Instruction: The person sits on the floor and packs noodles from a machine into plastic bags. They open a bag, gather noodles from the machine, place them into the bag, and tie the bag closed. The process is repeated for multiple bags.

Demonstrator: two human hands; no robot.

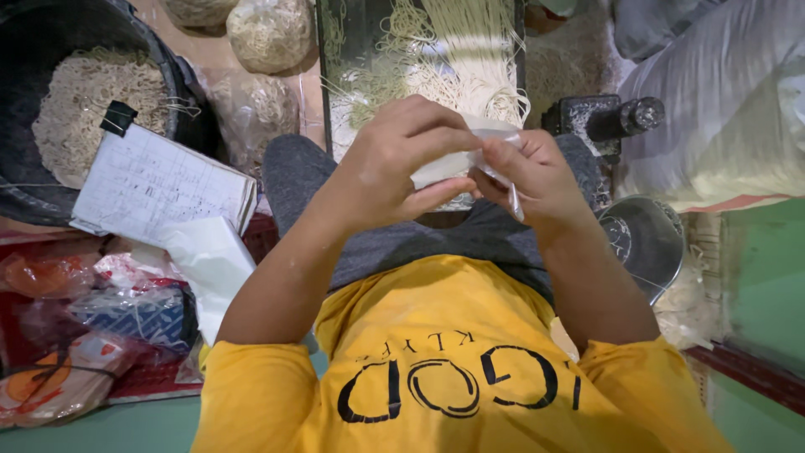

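Both hands meet in front of my chest, above my lap in grey trousers. My left hand (398, 164) and my right hand (532, 172) pinch a thin clear plastic bag (440, 168) between their fingers, the bag stretched between them. A strip of the same plastic hangs down past my right palm. Just beyond the hands a dark tray (331, 75) holds loose pale yellow noodles (444, 59).
A black tub of noodles (92, 109) sits at the far left, a clipped paper notepad (159, 184) leaning on it. Bagged noodles (268, 33) lie behind. Packets pile up at left (101, 310). A metal bowl (646, 239) and a black machine part (599, 117) stand right, below white sacks (721, 92).
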